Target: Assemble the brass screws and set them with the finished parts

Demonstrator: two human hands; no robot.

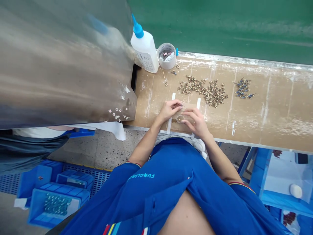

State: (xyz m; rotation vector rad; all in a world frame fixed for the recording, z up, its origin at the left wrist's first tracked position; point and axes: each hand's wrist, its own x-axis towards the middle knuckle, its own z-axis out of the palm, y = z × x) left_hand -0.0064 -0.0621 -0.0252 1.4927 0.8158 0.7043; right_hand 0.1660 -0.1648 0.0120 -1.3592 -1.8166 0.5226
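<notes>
**Tiny brass bits, both hands working in close**

This person is sitting right up against the surface (pixel 269 112), a bench topped with scuffed cardboard, and both hands are working low over a small round ring (pixel 180 119) near its front edge. It's too tiny to make out exactly what the ring is. The left hand (pixel 168 110) is coming in with its fingers (pixel 177 104) drawn narrow, and the right hand (pixel 193 120) is curling over from the other side, fingers (pixel 186 114) also narrow, just beside the ring. Can't tell if they're actually pinching it. Nice technique, though: wrists are staying low and the hands are working close together, which keeps tiny parts steady. Two white strips (pixel 173 96) are lying on either side of the hands, a heap of brass fittings (pixel 202 91) is spreading just beyond them, and a white squeeze bottle (pixel 144 50) is standing at the back beside a small round tub (pixel 166 56).
</notes>
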